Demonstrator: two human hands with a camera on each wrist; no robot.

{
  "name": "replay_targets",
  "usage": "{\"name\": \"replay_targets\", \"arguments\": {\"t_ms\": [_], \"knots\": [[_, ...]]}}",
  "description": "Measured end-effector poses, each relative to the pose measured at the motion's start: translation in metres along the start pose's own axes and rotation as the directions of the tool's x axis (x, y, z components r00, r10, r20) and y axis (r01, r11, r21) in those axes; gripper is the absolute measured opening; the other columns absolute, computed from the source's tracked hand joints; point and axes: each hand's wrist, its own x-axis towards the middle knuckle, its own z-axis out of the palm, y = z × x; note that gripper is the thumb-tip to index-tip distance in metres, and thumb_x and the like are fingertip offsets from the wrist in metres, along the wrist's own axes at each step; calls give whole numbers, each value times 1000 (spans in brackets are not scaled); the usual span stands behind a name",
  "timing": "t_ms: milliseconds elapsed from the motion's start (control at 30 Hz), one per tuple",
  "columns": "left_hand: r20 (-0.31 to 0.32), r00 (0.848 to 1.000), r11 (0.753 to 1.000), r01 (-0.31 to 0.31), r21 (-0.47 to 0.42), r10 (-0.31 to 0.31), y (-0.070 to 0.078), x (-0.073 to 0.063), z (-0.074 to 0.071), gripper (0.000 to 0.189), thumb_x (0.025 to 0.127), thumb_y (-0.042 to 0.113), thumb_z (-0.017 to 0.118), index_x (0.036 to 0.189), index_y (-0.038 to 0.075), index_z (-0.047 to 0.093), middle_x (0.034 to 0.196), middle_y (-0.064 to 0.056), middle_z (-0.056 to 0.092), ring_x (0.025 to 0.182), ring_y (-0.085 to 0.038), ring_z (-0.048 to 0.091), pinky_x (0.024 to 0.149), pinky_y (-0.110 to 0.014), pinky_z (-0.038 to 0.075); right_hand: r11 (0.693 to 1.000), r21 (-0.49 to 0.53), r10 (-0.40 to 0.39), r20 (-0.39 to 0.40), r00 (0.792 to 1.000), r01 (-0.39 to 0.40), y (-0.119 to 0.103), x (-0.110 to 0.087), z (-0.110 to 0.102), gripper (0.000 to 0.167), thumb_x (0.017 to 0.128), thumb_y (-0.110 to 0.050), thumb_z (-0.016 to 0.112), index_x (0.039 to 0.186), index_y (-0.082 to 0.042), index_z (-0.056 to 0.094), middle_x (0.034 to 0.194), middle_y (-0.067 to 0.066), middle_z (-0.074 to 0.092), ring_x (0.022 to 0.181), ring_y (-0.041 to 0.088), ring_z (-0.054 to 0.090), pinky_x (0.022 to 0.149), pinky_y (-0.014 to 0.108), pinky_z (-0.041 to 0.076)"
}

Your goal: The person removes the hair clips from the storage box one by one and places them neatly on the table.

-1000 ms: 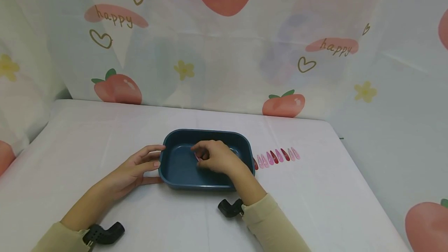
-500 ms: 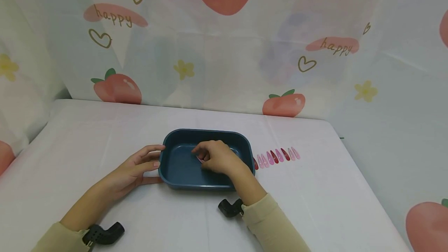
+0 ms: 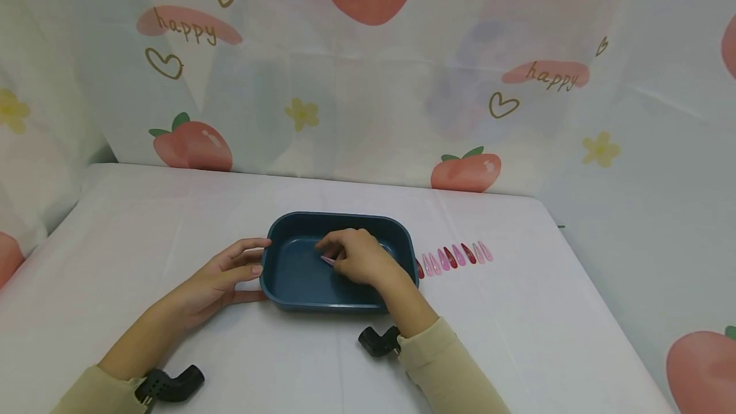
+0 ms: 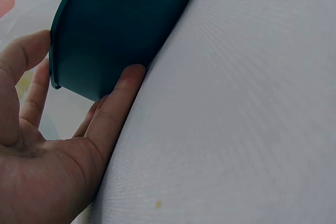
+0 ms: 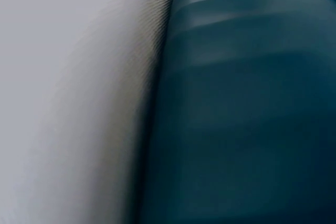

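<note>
A dark teal rectangular bin stands on the white table in the head view. My left hand touches its left end with fairly straight, spread fingers; the left wrist view shows fingertips against the outer wall and others at the rim. Inside the bin, my right hand pinches a small pink snap hair clip, of which only the tip shows. The right hand covers part of the bin's floor. Only the bin's outer side and the tablecloth appear in the right wrist view.
Right of the bin, several pink and red snap hair clips lie in a slanting row, the nearest partly behind the bin's edge. Black wrist cameras sit on both forearms. A printed fabric backdrop rises behind the table.
The right hand's fingers have shifted slightly in the bin, and the pink hair clip's tip now sticks out to the left. The left hand and bin stay put.
</note>
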Motion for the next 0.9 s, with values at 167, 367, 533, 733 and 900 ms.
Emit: {"name": "replay_targets", "arguments": {"t_ms": [167, 367, 533, 733, 900], "knots": [[-1, 1000, 1000, 3, 0, -3, 0, 0, 0, 48, 103, 16, 54, 149, 16, 38, 157, -23, 23, 127, -28, 51, 98, -56, 51, 999, 42, -13, -16, 1000, 14, 0, 1, -1, 41, 87, 5, 66, 120, -18, 72, 100, 0, 71, 79, 12, 59, 64, 24, 49], [-3, 1000, 1000, 2, -3, -2, -1, 0, 0, 48, 103, 16, 54, 148, 17, 39, 156, -24, 24, 126, -29, 52, 97, -56, 51, 982, 178, -63, -41, 997, 69, 3, 2, -4, 41, 87, 5, 62, 120, -17, 72, 97, -3, 67, 85, 14, 59, 69, 25, 51], [-9, 1000, 1000, 3, 3, -3, 0, 1, 1, 48, 103, 16, 55, 148, 17, 39, 156, -24, 24, 127, -30, 51, 96, -57, 52, 923, 375, -80, -44, 996, 91, 4, 0, -8, 41, 87, 6, 62, 123, -12, 71, 99, 2, 66, 83, 16, 62, 71, 26, 54], [-14, 1000, 1000, 2, 14, -2, 0, 1, 1, 48, 103, 16, 55, 148, 17, 39, 155, -24, 25, 126, -31, 52, 96, -57, 52, 813, 578, -81, -4, 997, 69, 2, -1, -13, 44, 87, 10, 57, 128, -4, 66, 100, 10, 63, 81, 21, 66, 75, 30, 59], [-15, 1000, 1000, 3, 15, -2, 0, 0, 1, 48, 103, 16, 55, 148, 17, 39, 155, -24, 25, 126, -31, 52, 96, -57, 52, 770, 636, -85, 20, 996, 53, 1, -3, -19, 43, 89, 8, 57, 130, -3, 63, 99, 14, 61, 89, 27, 69, 81, 34, 60]]}}
